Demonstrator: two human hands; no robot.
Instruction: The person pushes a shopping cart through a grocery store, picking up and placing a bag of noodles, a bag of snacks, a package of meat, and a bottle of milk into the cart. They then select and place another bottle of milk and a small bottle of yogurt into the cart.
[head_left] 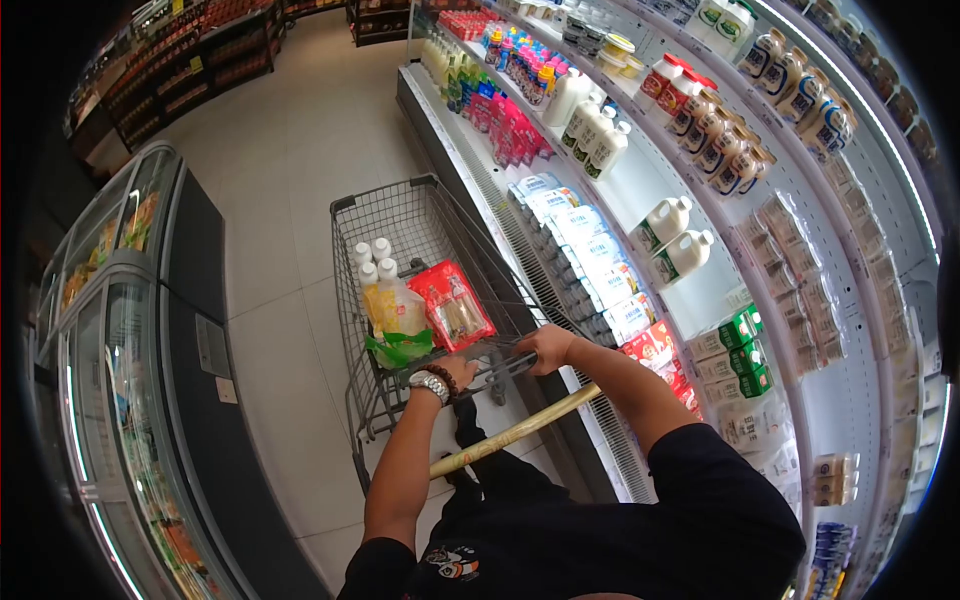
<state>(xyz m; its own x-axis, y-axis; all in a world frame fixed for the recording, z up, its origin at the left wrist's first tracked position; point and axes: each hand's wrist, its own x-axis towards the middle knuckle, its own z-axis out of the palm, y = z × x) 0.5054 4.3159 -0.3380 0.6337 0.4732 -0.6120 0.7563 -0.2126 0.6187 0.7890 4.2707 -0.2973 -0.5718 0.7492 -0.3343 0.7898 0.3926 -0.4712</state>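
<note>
A grey wire shopping cart (342,290) stands in front of me, its pale yellow handle (515,430) crossing below my forearms. Both of my arms reach over that handle to the grey flap (497,362) at the cart's near end. My right hand (545,348) is closed on the flap's right side. At its left side, my left hand (457,371) grips the near-end frame, its fingertips partly hidden; a metal watch and a beaded bracelet circle the wrist. Inside lie white-capped bottles (376,264), a yellow and green bag (400,318) and a red package (450,303).
A refrigerated shelf wall (625,225) with milk jugs (683,255) and stacked cartons runs close along the right. Glass-fronted freezers (120,330) line the left. Between them, a tiled floor (265,200) leads toward dark shelves (190,75) at the back.
</note>
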